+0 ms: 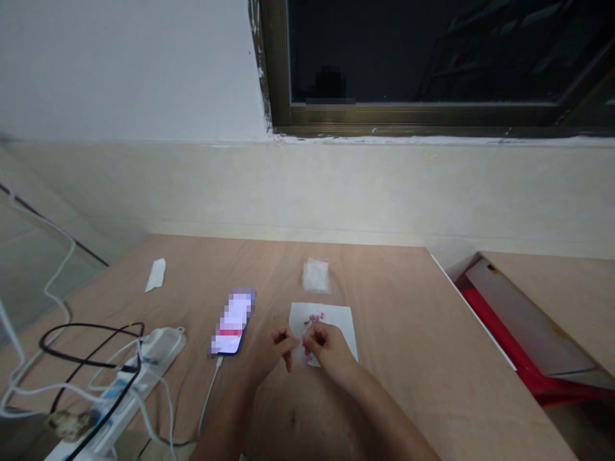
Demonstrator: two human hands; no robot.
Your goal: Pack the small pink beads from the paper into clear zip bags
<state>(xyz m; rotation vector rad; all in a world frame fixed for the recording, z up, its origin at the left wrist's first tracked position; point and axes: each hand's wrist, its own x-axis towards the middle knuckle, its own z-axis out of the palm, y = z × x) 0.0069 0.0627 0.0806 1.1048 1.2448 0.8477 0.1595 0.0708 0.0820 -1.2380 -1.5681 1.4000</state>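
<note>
Plywood table (394, 320) below dark window (432, 51), left hand (275, 346) and right hand (329, 346) over white paper (344, 322), fingers (289, 352) pinched together

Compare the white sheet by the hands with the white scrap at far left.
The sheet is larger and square-cut; the scrap is narrow and uneven. The sheet bears pink pieces, partly under the right hand; the scrap lies bare, untouched. Both are white, on the table.

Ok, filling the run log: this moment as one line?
left hand, right hand: together over paper | pink bits on paper | bag behind | phone left
</note>
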